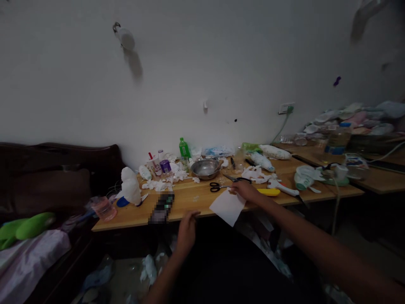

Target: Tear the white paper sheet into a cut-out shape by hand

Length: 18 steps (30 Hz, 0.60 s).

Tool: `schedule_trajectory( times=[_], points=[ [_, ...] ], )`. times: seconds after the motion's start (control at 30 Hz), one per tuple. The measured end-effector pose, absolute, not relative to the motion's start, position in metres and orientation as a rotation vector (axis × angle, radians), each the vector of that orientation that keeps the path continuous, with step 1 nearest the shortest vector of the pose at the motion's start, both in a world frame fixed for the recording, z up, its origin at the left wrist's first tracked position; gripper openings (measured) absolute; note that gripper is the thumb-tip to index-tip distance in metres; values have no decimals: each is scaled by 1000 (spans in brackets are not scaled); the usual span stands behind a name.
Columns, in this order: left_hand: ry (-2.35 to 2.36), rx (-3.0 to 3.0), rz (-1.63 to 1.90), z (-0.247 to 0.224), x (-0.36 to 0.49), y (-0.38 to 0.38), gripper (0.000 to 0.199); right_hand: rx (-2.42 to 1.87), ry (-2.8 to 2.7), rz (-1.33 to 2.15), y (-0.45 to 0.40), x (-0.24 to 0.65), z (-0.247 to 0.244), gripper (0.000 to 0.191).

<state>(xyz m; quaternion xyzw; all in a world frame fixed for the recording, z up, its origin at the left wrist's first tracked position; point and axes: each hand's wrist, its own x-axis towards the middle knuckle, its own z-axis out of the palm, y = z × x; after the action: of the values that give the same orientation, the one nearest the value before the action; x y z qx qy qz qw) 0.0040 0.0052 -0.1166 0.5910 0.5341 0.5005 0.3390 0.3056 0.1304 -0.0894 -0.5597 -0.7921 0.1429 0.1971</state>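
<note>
My right hand (242, 190) is closed on the upper corner of a white sheet of paper (228, 207), which hangs partly past the table's front edge. Close to those fingers lie two pairs of black-handled scissors: one pair (215, 187) on the left, another pair (245, 180) just behind the hand. My left hand (187, 230) is at the front edge, left of the paper and apart from it. Its fingers are loosely bent toward the right, and nothing shows in them. A dark phone-like object (162, 207), blurred by pixels, lies left of it on the wooden table (186, 198).
Behind the hands stands a metal bowl (205, 169) among crumpled white tissue. A green bottle (184, 148), a purple-labelled bottle (164, 164) and a pink-liquid container (106, 209) stand leftward. A yellow object (268, 192) and a white-handled tool (282, 187) lie right.
</note>
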Motion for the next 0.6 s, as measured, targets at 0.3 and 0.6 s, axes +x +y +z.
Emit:
schedule_trajectory(
  times=[0.3, 0.6],
  points=[
    [1175, 606, 1330, -181, 24, -39, 60, -1664, -2221, 271, 126, 315, -83, 25],
    [928, 345, 1415, -179, 14, -49, 23, -1532, -2350, 404, 143, 307, -79, 25]
  ],
)
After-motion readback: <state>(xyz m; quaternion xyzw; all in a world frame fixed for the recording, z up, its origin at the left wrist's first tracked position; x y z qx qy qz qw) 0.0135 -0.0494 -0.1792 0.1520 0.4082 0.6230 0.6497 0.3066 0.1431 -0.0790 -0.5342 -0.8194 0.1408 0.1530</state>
